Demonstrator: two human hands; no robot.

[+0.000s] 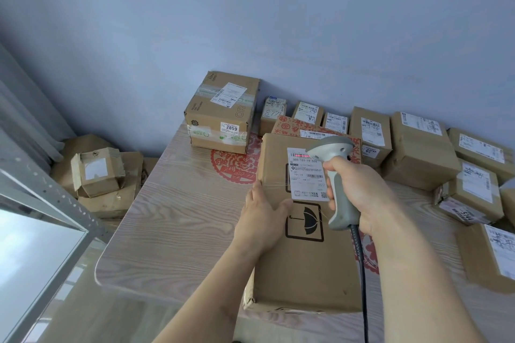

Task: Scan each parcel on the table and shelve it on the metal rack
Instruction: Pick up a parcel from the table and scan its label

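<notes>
Nearest, the large parcel (303, 267) lies flat on the worktop (172, 220), overhanging its front edge. The left hand (263, 217) rests flat on its top, fingers straight; the right hand (359, 192) grips the scanner (335, 175), red line on the label (308, 174). Beyond, other parcels (418, 147) crowd the wall. If the left hand lifts, the overhanging box may tip or shift off the beam.

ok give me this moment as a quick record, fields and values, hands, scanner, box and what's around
right hand: grips the scanner
scanner: aimed at the label, red line across its top barcode
left hand: flat on the big box, at its left edge
big box: lying on the table
other boxes: along the wall and right side
rack: at left
</notes>
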